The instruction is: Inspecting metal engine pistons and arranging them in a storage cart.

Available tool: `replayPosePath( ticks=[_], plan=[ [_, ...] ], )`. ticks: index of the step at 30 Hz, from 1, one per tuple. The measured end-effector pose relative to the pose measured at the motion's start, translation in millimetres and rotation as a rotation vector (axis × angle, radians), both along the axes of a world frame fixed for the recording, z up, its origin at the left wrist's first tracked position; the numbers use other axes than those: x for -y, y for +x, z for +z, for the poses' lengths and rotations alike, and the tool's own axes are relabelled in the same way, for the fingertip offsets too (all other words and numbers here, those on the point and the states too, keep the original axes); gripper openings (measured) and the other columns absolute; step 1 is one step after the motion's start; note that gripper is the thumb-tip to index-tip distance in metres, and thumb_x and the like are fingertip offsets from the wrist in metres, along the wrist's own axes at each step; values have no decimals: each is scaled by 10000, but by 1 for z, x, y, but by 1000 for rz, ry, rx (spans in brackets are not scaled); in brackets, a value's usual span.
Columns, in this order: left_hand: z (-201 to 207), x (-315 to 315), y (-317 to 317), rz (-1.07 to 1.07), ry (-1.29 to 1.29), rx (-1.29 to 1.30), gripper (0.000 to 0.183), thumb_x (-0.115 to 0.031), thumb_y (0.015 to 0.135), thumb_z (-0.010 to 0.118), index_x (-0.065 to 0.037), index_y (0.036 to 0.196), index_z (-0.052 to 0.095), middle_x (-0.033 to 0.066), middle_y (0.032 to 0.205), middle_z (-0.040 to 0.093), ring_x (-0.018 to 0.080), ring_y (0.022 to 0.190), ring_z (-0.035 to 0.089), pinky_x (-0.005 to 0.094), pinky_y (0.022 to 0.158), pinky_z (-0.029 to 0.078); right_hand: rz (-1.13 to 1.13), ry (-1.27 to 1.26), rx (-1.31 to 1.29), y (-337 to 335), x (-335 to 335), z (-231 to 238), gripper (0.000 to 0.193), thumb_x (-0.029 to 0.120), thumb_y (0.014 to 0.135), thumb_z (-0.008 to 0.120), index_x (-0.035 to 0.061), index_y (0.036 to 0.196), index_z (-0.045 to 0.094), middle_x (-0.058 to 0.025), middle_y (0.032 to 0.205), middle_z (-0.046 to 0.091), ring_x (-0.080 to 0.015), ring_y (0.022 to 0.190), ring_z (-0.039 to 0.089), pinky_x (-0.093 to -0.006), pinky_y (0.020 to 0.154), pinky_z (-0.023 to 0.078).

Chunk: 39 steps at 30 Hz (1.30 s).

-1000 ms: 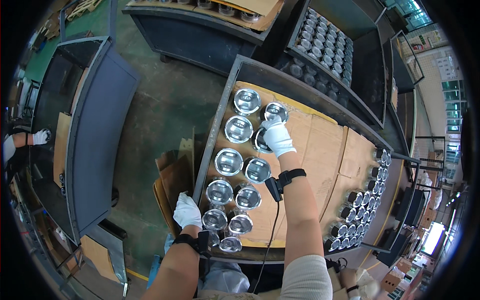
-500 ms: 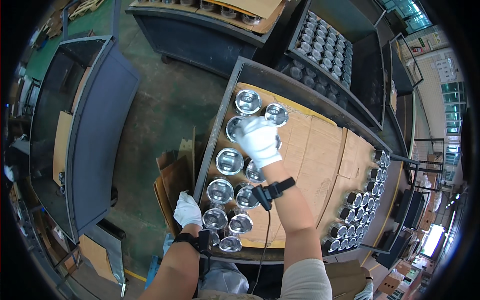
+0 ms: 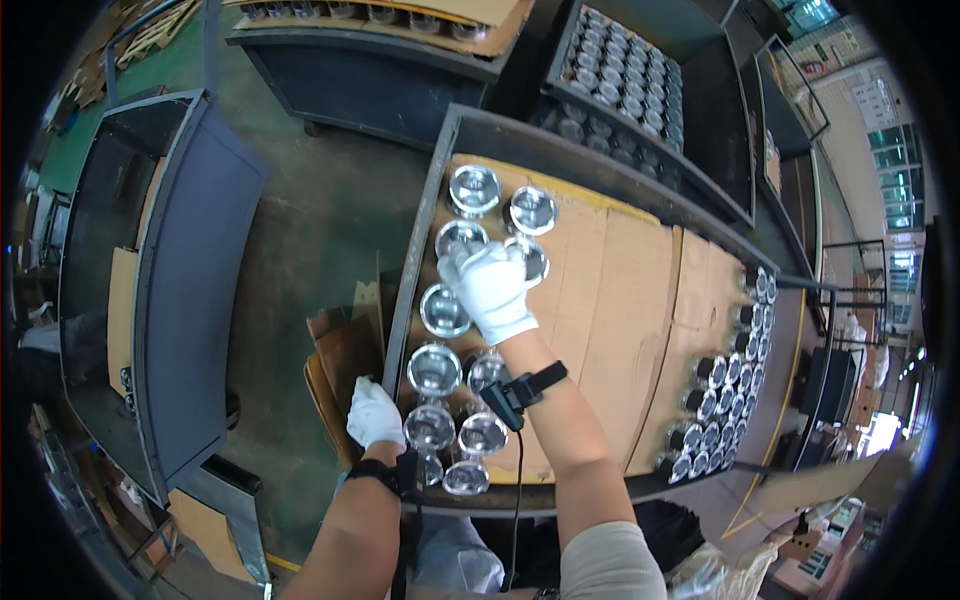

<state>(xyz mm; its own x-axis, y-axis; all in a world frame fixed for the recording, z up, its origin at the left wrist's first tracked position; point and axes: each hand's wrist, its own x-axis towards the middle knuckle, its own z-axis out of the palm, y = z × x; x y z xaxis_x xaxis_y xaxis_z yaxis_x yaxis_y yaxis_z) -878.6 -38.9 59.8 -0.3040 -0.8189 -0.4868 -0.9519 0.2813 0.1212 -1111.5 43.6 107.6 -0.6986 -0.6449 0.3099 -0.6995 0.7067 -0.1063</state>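
My right hand [image 3: 490,292], in a white glove, hovers over two columns of metal pistons at the left side of a cardboard-lined bin [image 3: 418,265]. Its fingers are curled, with the tips near a shiny piston [image 3: 462,236]; the palm hides whatever they grip. Another piston [image 3: 445,309] lies just below the fingers, and one more [image 3: 528,262] stands beside the knuckles. My left hand [image 3: 375,413], also gloved, is closed against the outside of the bin's left rim. What it holds, if anything, cannot be made out.
More pistons [image 3: 712,372] stand in rows along the bin's right end, with a cardboard sheet [image 3: 610,290] between the groups. Folded cardboard [image 3: 345,365] leans outside the left rim. Other metal bins [image 3: 205,270] stand left and behind, one holding many pistons [image 3: 620,75].
My right hand has moved toward me and slightly left over the pistons, uncovering one near its knuckles. My left hand stays by the rim. Another person's gloved hand at lower right has left the view.
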Motion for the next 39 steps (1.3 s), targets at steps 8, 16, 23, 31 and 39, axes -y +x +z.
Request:
replayPosePath(
  ticks=[8,16,23,31,39],
  plan=[
    [10,5,-1,110,76,-142,522,-427,966,244,-101,1172,595,161,1097,641,360,1023,600,429,867,478,-382,-520,320,147,-95,110,107,150,778,686,81,716,632,-100,682,613,-277,605,581,-395,537,421],
    [-23,18,20,-62,190,-448,566,-442,970,231,-34,1126,590,212,1091,622,381,990,599,439,888,460,-628,-134,450,358,-136,65,172,248,803,682,90,738,665,-127,663,626,-304,582,614,-407,509,477],
    [46,22,81,-1069,23,-868,221,-186,821,571,-90,1018,602,106,1038,602,291,914,598,418,830,460,-576,18,308,370,-130,17,249,248,756,674,203,1001,658,-123,1060,618,-317,763,635,-451,659,506],
    [37,-8,98,-1659,-191,-363,360,-183,804,542,-246,1156,580,112,1215,516,191,713,630,394,779,420,-299,211,388,307,-117,-32,282,257,793,601,263,1072,638,-126,1141,588,-270,708,648,-382,591,507],
    [-16,-13,81,-1481,117,-255,219,-241,889,492,-171,1084,567,145,902,629,274,694,663,470,658,509,-483,-141,890,282,-111,-66,387,316,858,510,46,1133,495,-250,720,631,-422,741,635,-499,678,506]
  ],
)
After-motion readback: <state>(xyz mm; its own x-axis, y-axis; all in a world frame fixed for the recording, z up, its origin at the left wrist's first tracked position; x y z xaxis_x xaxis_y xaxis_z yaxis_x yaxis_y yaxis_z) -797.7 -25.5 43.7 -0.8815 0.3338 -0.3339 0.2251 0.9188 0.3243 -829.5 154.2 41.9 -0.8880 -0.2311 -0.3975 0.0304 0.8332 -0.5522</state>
